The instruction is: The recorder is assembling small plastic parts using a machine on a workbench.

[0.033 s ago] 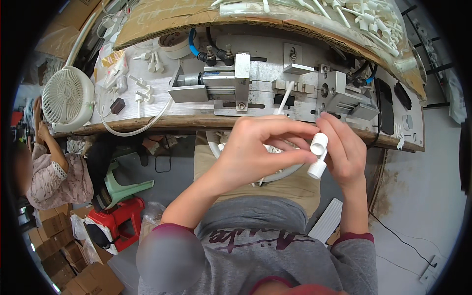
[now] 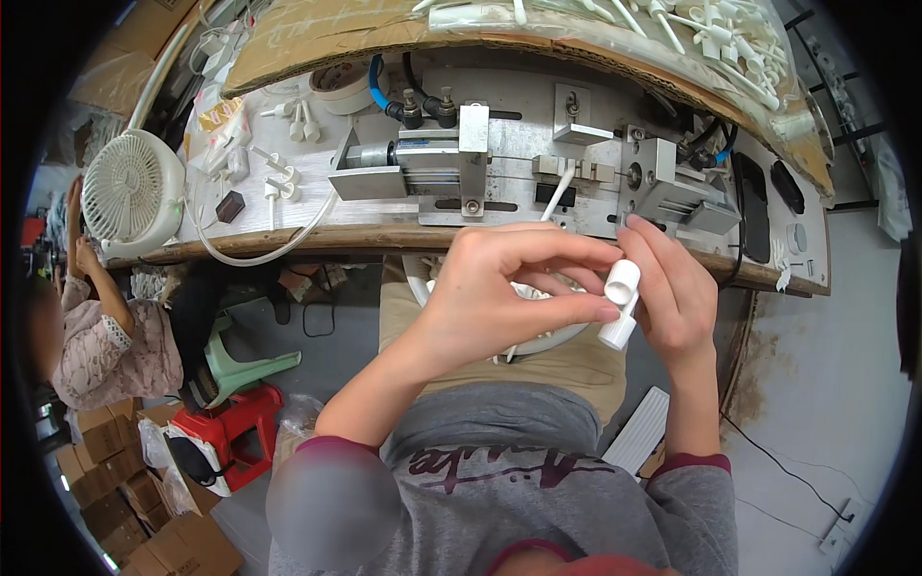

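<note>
My left hand (image 2: 523, 278) comes in from the left with its thumb and fingers pinching a white plastic fitting (image 2: 622, 281). Two short tube ends show on this fitting, the upper one facing me with its round opening. Pressed against its right side are the fingers of my right hand (image 2: 675, 298), closed on the same piece. A white rod (image 2: 559, 192) sticks up beyond my left knuckles toward the metal clamping fixture (image 2: 576, 171); its lower end is hidden, so I cannot tell whether it belongs to the fitting. More white parts lie in my lap, partly covered by my hands.
Pneumatic cylinders (image 2: 423, 163) and metal blocks are mounted on the bench. Cardboard (image 2: 384, 43) above carries a heap of white fittings (image 2: 730, 43). A white fan (image 2: 134, 192) and several loose fittings (image 2: 279, 182) are at left. Another person (image 2: 115, 331) sits far left.
The white fitting has turned slightly between my fingers, its lower tube now angled more sideways. Both hands stay in almost the same place.
</note>
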A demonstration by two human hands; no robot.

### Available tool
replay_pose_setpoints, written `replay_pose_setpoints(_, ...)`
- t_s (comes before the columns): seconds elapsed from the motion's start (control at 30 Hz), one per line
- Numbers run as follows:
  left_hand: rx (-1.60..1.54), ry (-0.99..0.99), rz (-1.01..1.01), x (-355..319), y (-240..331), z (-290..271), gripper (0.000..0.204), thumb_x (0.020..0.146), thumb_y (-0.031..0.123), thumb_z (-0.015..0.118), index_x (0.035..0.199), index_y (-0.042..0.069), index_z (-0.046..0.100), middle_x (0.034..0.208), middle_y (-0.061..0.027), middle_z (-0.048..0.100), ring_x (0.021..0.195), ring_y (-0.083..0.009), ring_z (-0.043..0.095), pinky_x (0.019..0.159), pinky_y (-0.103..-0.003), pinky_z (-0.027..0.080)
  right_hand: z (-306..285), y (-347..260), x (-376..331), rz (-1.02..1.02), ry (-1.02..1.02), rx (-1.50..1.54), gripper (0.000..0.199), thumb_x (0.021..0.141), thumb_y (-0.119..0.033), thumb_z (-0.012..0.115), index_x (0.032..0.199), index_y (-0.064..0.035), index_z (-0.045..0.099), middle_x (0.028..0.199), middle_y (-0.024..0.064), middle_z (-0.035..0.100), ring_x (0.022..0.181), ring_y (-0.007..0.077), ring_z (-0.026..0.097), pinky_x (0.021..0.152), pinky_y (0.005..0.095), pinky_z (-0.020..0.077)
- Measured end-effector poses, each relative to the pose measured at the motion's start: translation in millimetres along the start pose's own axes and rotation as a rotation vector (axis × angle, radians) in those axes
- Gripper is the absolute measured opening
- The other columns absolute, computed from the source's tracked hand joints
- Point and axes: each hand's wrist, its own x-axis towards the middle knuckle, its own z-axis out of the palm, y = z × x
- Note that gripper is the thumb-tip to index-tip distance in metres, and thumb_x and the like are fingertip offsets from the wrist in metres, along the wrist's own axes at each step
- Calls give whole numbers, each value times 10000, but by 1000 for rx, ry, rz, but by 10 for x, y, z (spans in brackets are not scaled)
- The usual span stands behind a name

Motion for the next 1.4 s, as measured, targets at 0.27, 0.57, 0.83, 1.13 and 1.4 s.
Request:
replay_pose_setpoints(0.27,715,164,377,16,-84,-3,324,773,-12,780,1090,13,719,991,-87,666,834,-171,696,723,-272,583,48,70,49,75,128,-8,326,812,-1,667,1135,41,684,1148,187,683,900,269,711,694,320,576)
replay_pose_setpoints(0.57,1433,102,430,220,-327,-43,274,756,126,752,1013,34,721,1211,-86,694,631,-198,650,613,-311,528,31,66,-106,182,157,12,302,800,-78,765,1081,10,695,901,133,711,702,244,681,584,308,519)
replay_pose_setpoints(0.83,1415,87,388,248,-322,-71,305,738,150,790,1019,46,731,1176,-89,709,600,-191,642,587,-289,529,11,76,-148,152,105,12,264,769,-119,797,984,-10,689,782,97,679,591,207,607,499,292,437)
replay_pose_setpoints(1.13,338,-77,196,-20,-79,18,405,694,42,862,1081,44,743,983,-65,703,792,-111,672,683,-247,587,142,-134,-73,105,-17,-99,439,762,-157,803,1164,-17,700,870,84,708,564,130,569,488,253,407)
replay_pose_setpoints(1.4,868,236,421,3,-165,-7,314,747,15,795,1050,16,711,1076,-87,630,776,-176,679,666,-286,560,-23,14,-131,373,124,-53,124,874,-109,725,864,-15,644,685,70,585,515,170,474,485,298,357)
